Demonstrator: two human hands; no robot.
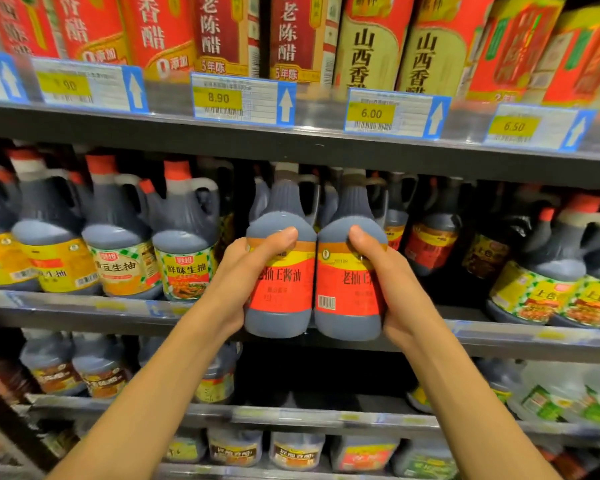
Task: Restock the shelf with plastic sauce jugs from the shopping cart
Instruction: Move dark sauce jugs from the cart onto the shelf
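Two red-label jugs, left jug (280,271) in left hand (246,275), right jug (350,282) in right hand (388,282), fingers wrapped round each, at mid shelf (84,311) edge; not yet set down, cart unseen.

Both bare forearms reach up and forward, left hand (246,271) and right hand (392,282) each curled around a jug, thumbs on front.

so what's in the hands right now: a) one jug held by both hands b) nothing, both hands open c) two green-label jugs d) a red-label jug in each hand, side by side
d: the left hand grips one red-label jug and the right hand grips another red-label jug, side by side at the middle shelf.
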